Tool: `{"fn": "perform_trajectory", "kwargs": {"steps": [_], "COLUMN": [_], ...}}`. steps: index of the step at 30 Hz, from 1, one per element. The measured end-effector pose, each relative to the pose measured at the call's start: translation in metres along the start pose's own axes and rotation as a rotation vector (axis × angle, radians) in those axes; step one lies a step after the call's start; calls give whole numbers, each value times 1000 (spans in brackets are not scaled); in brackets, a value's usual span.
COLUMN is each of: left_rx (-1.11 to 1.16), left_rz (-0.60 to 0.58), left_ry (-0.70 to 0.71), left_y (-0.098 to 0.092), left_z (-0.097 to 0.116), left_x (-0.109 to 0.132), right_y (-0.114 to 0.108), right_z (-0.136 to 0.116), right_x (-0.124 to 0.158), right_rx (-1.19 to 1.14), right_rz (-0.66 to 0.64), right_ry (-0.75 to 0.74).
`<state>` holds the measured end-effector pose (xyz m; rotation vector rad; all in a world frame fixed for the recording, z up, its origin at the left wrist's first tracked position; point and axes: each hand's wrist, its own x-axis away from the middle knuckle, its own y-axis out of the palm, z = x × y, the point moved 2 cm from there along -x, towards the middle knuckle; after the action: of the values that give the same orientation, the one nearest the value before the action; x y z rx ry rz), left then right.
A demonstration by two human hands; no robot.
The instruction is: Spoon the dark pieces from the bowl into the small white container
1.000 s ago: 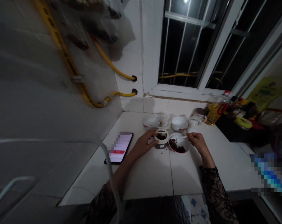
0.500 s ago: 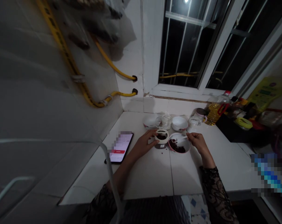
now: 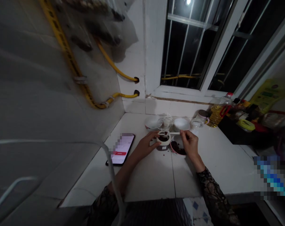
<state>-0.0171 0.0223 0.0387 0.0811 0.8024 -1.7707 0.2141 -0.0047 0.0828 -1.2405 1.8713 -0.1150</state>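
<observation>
My left hand [image 3: 147, 145] grips the side of a small jar [image 3: 163, 145] with a pale rim and dark bits inside. Between the fingers of my right hand [image 3: 190, 143] is the handle of a white spoon [image 3: 174, 133], whose bowl end lies over the jar's opening with some dark bits on it. A pink-rimmed bowl [image 3: 177, 147] holding more dark bits stands just right of the jar, partly hidden under my right hand. A few crumbs lie on the white tiled counter [image 3: 152, 182].
Behind the jar stand a white bowl [image 3: 182, 124], another bowl [image 3: 153, 123] and clear glass jars [image 3: 168, 122]. A phone [image 3: 122, 149] lies at the left. An oil bottle [image 3: 214, 116] and a black box [image 3: 234, 133] of condiments are at the right.
My right hand has moved left with the spoon, from over the pink-rimmed bowl to the jar's opening. My left hand stays on the jar.
</observation>
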Motion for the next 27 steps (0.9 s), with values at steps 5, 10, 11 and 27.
{"fn": "perform_trajectory", "kwargs": {"steps": [5,10,11,27], "left_rx": [-5,-15,-19,-13], "left_rz": [-3,5,5,2], "left_ry": [-3,-4,-6,-17], "left_y": [1,1,0,0], "left_z": [0,-1,-1,1], "left_x": [0,0,0,1], "right_y": [6,-14,-19,-22], "right_z": [-11,6,12,50], "right_x": [12,4,2,-4], "right_rx": [271,172,151,349], "right_rz": [-112,23,21,-325], "right_ry": [-365,-161,-101,217]}}
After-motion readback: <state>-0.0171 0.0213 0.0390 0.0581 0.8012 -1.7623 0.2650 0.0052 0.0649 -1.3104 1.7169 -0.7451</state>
